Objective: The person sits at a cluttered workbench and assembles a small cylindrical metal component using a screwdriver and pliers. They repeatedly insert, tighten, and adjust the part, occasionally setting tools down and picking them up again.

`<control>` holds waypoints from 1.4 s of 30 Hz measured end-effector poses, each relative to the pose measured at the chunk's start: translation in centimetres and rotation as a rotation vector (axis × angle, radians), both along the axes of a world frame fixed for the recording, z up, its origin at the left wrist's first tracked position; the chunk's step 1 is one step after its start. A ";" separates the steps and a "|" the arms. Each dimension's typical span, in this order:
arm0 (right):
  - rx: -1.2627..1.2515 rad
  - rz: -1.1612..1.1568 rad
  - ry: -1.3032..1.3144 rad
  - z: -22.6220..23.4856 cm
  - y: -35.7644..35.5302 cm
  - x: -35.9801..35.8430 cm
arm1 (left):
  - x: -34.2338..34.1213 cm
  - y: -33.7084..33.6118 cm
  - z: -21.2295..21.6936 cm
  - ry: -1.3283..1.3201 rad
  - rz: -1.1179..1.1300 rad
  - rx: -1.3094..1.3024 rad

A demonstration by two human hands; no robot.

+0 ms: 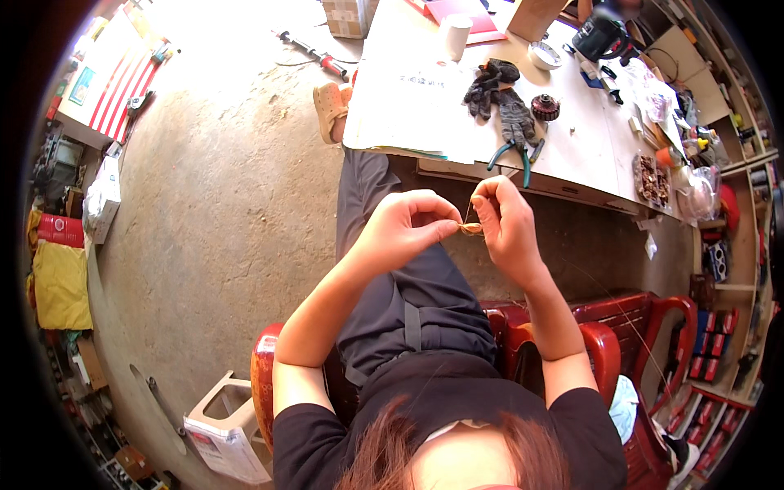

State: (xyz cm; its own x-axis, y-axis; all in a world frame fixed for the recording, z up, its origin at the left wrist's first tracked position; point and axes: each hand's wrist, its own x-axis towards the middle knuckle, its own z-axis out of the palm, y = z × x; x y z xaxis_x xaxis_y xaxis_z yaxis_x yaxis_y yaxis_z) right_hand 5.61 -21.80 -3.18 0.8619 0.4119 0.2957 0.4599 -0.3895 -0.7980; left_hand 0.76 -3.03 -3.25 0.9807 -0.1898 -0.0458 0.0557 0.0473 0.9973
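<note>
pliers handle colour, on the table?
Teal-green handles on the pliers, clearest in the head view.

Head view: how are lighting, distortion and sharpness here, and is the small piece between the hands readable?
Head view: bright daylight washes out the white table top; fisheye bends its edges, with black corners; left hand and right hand are fairly sharp, but the small brownish piece pinched between them is too tiny to identify.

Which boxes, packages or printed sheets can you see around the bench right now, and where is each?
Cardboard box: floor at the table's far end, tan, squarish.
White sheet: table's near-left part, large, faint print.
Stacked boxes: right shelves, red and black.
Plastic bags: table's right end, clear.
</note>
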 end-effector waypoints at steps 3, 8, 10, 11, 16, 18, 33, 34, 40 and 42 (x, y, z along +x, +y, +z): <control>-0.024 0.070 0.014 1.6 0.0 0.4 | 0.0 -0.1 0.9 -0.235 0.093 0.368; -0.041 0.107 -0.150 1.7 0.4 -1.6 | 0.6 -0.6 0.5 -0.399 0.357 0.545; -0.064 0.092 -0.120 0.6 0.6 -2.5 | 0.6 -0.7 0.4 -0.325 0.348 0.441; -0.050 0.066 -0.107 -0.1 0.8 -2.8 | 0.5 -0.7 0.3 -0.287 0.343 0.390; 0.023 -0.080 -0.015 -1.1 0.9 -2.3 | 0.3 -0.5 -0.1 0.036 0.190 -0.127; 0.044 -0.086 0.011 -1.2 0.4 -1.3 | 0.3 0.0 0.0 0.086 0.088 -0.154; -0.092 0.041 -0.148 1.0 0.8 -2.3 | 0.3 -1.6 0.2 -0.360 0.435 0.517; -0.095 0.012 -0.149 0.6 0.8 -2.6 | 0.2 -1.7 0.1 -0.351 0.452 0.484; -0.005 -0.108 -0.073 -0.5 1.0 -3.1 | 0.0 -2.1 -0.8 -0.267 0.518 0.280; 0.036 -0.104 -0.026 -0.4 1.0 -3.2 | -0.1 -2.3 -0.8 -0.233 0.521 0.204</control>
State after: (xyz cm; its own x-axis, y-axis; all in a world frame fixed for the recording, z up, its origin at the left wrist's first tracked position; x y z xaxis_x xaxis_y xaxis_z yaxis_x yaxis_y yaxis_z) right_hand 2.39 -20.84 -3.61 0.8914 0.3094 0.3311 0.4389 -0.4077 -0.8007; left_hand 0.66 -5.31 -4.09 0.9308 0.3079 0.1968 -0.1447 -0.1840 0.9722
